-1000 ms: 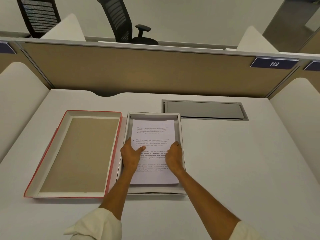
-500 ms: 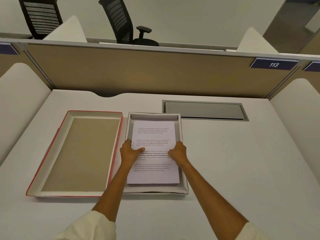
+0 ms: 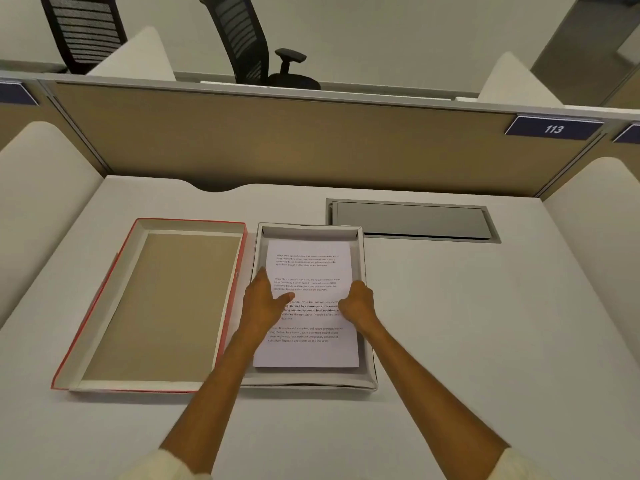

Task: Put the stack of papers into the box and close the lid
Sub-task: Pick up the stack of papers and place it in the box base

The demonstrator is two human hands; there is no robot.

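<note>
Here, looking down from the head camera, I saw a white desk [image 3: 450, 323] walled in by a tan partition [image 3: 294, 140]. Toward the desk's left half, two shallow trays lay side by side, their long walls touching or very nearly so. The left one was the lid [image 3: 159, 306], turned upside down, with red outer walls and a brown cardboard floor. The right one was the box [image 3: 367, 327], white, with its far edge close to a grey cable hatch [image 3: 412, 220] set in the desk near the back edge.

The papers [image 3: 308, 351] lay flat inside the box, printed side up, nearer the front wall, with a strip of bare floor at the far end.

My left hand [image 3: 261, 303] rested on the papers' left edge, against the box's left wall, its fingers loosely spread and flat, the thumb pointing inward across the page. My right hand [image 3: 358, 304] sat at the right edge, fingers curled under; I could not tell whether they pinched the sheets or only pressed on them. I judged both hands were there to square the papers between the walls, so the sheets would lie level and leave the rim free.

The lid was not yet on. It would need lifting, flipping over and lowering squarely, as the fit looked snug.
</note>
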